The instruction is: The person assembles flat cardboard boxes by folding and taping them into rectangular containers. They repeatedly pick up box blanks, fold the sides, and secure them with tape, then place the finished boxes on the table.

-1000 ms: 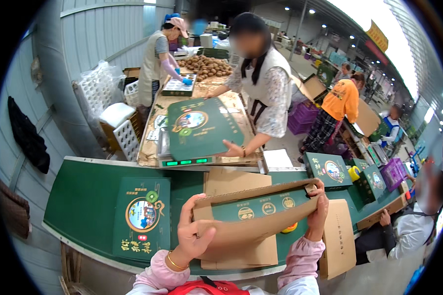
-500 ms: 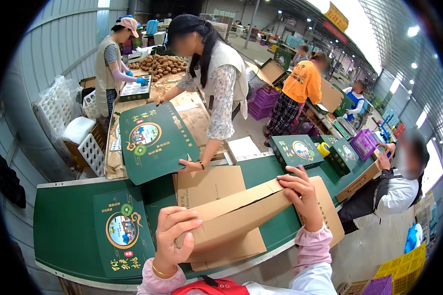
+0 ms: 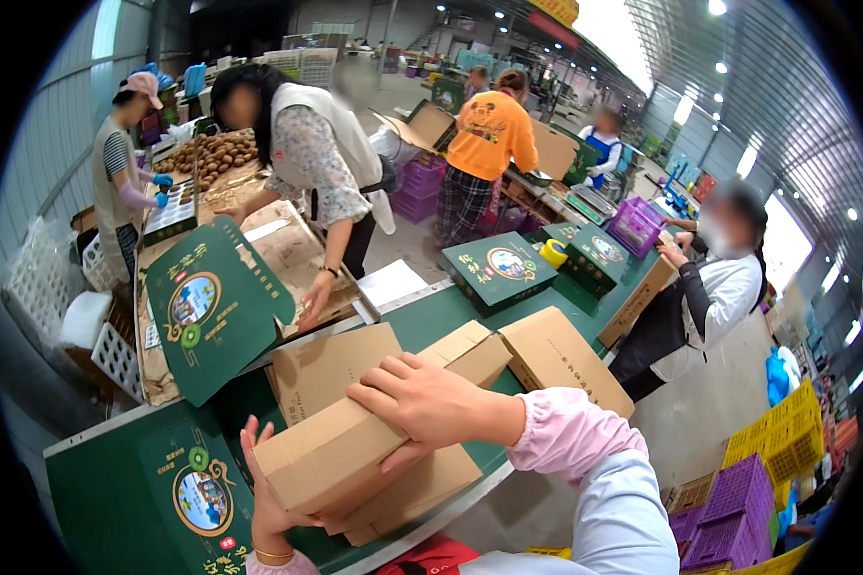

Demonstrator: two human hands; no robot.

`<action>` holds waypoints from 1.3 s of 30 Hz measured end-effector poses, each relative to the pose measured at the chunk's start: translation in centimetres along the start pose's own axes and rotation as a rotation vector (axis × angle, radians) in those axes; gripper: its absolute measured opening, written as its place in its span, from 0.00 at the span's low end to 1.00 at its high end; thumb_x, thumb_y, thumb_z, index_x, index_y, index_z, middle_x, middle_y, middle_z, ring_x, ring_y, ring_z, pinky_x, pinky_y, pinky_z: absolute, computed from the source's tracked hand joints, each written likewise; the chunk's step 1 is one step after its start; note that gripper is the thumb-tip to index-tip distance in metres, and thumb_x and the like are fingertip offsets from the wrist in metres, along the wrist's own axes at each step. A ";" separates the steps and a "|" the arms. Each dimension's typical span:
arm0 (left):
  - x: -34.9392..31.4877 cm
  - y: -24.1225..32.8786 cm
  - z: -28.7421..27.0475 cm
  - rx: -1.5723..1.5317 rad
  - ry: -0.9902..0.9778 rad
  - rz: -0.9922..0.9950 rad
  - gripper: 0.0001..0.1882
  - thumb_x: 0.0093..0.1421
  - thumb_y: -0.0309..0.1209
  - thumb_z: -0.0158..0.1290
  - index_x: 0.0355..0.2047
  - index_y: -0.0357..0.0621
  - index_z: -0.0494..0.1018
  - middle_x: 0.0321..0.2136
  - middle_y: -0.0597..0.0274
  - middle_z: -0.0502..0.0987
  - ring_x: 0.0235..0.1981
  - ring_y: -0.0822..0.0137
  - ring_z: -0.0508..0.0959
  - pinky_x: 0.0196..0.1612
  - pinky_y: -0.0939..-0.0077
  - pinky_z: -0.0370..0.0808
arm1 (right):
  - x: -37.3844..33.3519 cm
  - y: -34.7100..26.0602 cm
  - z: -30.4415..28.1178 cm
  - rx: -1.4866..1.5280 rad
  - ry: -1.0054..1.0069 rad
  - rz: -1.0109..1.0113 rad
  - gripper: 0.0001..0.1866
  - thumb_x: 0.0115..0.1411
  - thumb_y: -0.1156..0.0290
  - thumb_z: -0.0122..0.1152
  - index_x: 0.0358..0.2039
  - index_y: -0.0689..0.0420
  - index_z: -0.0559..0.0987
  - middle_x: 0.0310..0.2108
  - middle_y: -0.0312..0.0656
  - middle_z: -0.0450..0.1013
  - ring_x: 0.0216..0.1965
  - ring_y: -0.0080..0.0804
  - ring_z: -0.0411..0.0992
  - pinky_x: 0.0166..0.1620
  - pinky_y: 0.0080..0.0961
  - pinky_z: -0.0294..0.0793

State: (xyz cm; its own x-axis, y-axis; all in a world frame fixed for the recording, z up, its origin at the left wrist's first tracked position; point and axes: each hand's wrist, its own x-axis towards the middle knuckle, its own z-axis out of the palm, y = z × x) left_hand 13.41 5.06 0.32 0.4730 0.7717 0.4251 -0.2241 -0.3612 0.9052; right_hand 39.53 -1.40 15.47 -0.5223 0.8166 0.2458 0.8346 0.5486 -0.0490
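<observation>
A brown cardboard box (image 3: 322,458) lies on the green-topped table in front of me, its long narrow side uppermost. My left hand (image 3: 270,487) supports its near left end, fingers up along the side and thumb low. Across the top lies my right hand (image 3: 430,401), fingers over the far edge and thumb on the near face. Under and behind the box are more brown cardboard pieces (image 3: 340,364), partly hidden. A flat green printed carton sheet (image 3: 199,508) rests on the table left of my left hand.
Across the table a co-worker bends over a green carton sheet (image 3: 211,307). A brown carton (image 3: 566,359) lies to the right, with green gift boxes (image 3: 499,271) and yellow tape (image 3: 553,253) beyond. Another co-worker stands at the right. Purple crates (image 3: 734,513) stand lower right.
My right hand has moved from the box's far right end to its middle top. The gap along its upper edge no longer shows. The view has turned right; the co-worker opposite has bent lower.
</observation>
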 end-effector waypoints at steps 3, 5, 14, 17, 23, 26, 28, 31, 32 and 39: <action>-6.9 -12.8 -4.8 0.578 -0.361 -0.380 0.76 0.16 0.37 0.75 0.64 0.39 0.39 0.64 0.48 0.45 0.64 0.52 0.50 0.65 0.67 0.49 | -1.5 2.5 -0.5 0.026 0.063 0.029 0.47 0.40 0.40 0.65 0.50 0.66 0.66 0.41 0.50 0.67 0.42 0.45 0.65 0.48 0.35 0.64; -9.1 -14.9 -2.6 0.329 -0.162 -0.505 0.68 0.29 0.27 0.71 0.66 0.44 0.36 0.65 0.48 0.43 0.65 0.55 0.49 0.64 0.65 0.51 | -3.7 5.6 -1.3 0.031 0.161 0.091 0.47 0.38 0.41 0.68 0.50 0.65 0.67 0.42 0.52 0.67 0.43 0.48 0.66 0.48 0.38 0.65; -3.1 -31.1 7.8 -1.050 -0.075 -0.538 0.31 0.48 0.21 0.56 0.55 0.41 0.64 0.50 0.60 0.70 0.53 0.60 0.69 0.53 0.61 0.68 | -23.0 16.9 -0.5 0.392 0.461 0.641 0.38 0.44 0.59 0.69 0.54 0.63 0.66 0.49 0.53 0.65 0.51 0.47 0.65 0.53 0.35 0.63; 5.3 -26.7 13.5 -0.918 -0.060 -0.672 0.27 0.51 0.25 0.56 0.53 0.38 0.66 0.50 0.58 0.71 0.51 0.60 0.71 0.53 0.64 0.68 | -31.8 16.6 4.1 0.681 0.812 0.919 0.28 0.51 0.65 0.62 0.50 0.66 0.69 0.43 0.47 0.72 0.44 0.34 0.70 0.48 0.30 0.68; 21.2 -13.0 33.8 -0.128 -0.560 -0.646 0.27 0.61 0.40 0.51 0.53 0.35 0.63 0.46 0.56 0.73 0.45 0.66 0.73 0.47 0.71 0.71 | -52.0 10.6 15.9 1.019 1.443 1.604 0.27 0.63 0.55 0.50 0.53 0.65 0.66 0.50 0.44 0.68 0.48 0.35 0.68 0.50 0.34 0.69; 23.9 -17.2 44.1 -0.045 -0.710 -0.493 0.29 0.61 0.43 0.51 0.55 0.36 0.61 0.50 0.54 0.70 0.47 0.66 0.72 0.49 0.70 0.70 | -55.7 9.1 16.8 1.175 1.617 1.637 0.33 0.63 0.48 0.48 0.55 0.64 0.64 0.53 0.45 0.66 0.51 0.37 0.67 0.52 0.35 0.69; 22.6 -17.7 49.1 -0.185 -0.905 -0.535 0.28 0.60 0.42 0.50 0.55 0.37 0.61 0.53 0.50 0.67 0.49 0.62 0.70 0.50 0.66 0.69 | -58.4 8.2 17.9 1.183 1.639 1.679 0.38 0.62 0.41 0.42 0.60 0.60 0.59 0.59 0.43 0.61 0.55 0.41 0.63 0.54 0.36 0.66; 19.3 -20.6 52.5 0.229 -1.250 -0.368 0.24 0.60 0.38 0.49 0.54 0.39 0.63 0.56 0.46 0.64 0.54 0.55 0.68 0.53 0.63 0.66 | -57.9 9.6 18.8 1.100 1.676 1.999 0.32 0.62 0.50 0.47 0.57 0.62 0.61 0.54 0.46 0.64 0.54 0.41 0.63 0.54 0.36 0.66; 15.5 -21.9 51.8 0.240 -1.090 -0.143 0.25 0.59 0.38 0.50 0.54 0.40 0.63 0.57 0.45 0.62 0.56 0.53 0.65 0.56 0.62 0.63 | -58.3 9.6 19.2 1.043 1.622 2.052 0.30 0.62 0.52 0.48 0.56 0.62 0.62 0.53 0.46 0.64 0.53 0.40 0.64 0.54 0.36 0.66; -0.9 -25.3 22.7 0.763 0.178 -0.420 0.31 0.53 0.33 0.53 0.56 0.33 0.59 0.56 0.41 0.60 0.59 0.44 0.56 0.61 0.55 0.52 | -49.4 12.6 18.3 -0.086 0.899 1.775 0.22 0.59 0.64 0.51 0.51 0.65 0.67 0.44 0.46 0.68 0.48 0.37 0.66 0.52 0.34 0.66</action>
State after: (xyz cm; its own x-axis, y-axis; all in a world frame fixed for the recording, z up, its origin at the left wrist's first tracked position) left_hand 38.03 1.60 -22.97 0.2348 0.9660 0.1080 0.5969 -0.2310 0.7684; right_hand 72.68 -31.53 -14.99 0.9495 0.0164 0.3133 0.2460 -0.6587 -0.7110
